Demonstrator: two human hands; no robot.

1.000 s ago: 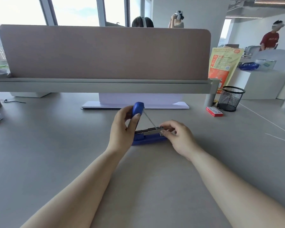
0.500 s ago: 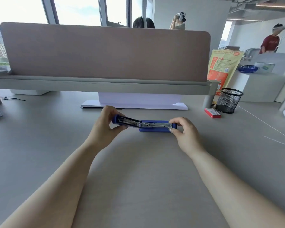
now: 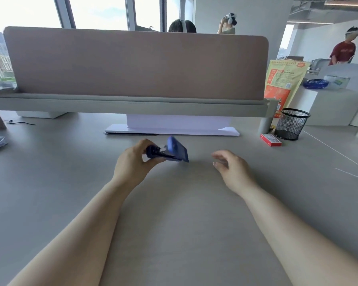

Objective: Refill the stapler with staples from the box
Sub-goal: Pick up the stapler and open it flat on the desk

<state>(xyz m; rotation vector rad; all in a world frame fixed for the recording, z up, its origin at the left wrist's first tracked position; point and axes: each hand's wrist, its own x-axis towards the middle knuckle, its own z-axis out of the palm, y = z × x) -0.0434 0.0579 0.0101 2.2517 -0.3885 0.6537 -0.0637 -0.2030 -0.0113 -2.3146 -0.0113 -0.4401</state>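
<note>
The blue stapler (image 3: 174, 151) is lifted just above the grey desk, blurred, its front end pointing right. My left hand (image 3: 135, 164) grips its rear end. To its right, my right hand (image 3: 229, 165) hovers over the desk with fingers apart and nothing in it, a short gap away from the stapler. A small red staple box (image 3: 270, 139) lies flat on the desk far to the right, out past my right hand, beside the mesh cup.
A black mesh pen cup (image 3: 290, 123) stands next to the red box. A white monitor base (image 3: 172, 130) sits under the desk divider (image 3: 132, 62). An orange bag (image 3: 283, 85) leans behind the divider's right end. People stand beyond the divider.
My right hand let go of the stapler and moved right. My left hand now holds the stapler alone, and it has swung and tilted.
</note>
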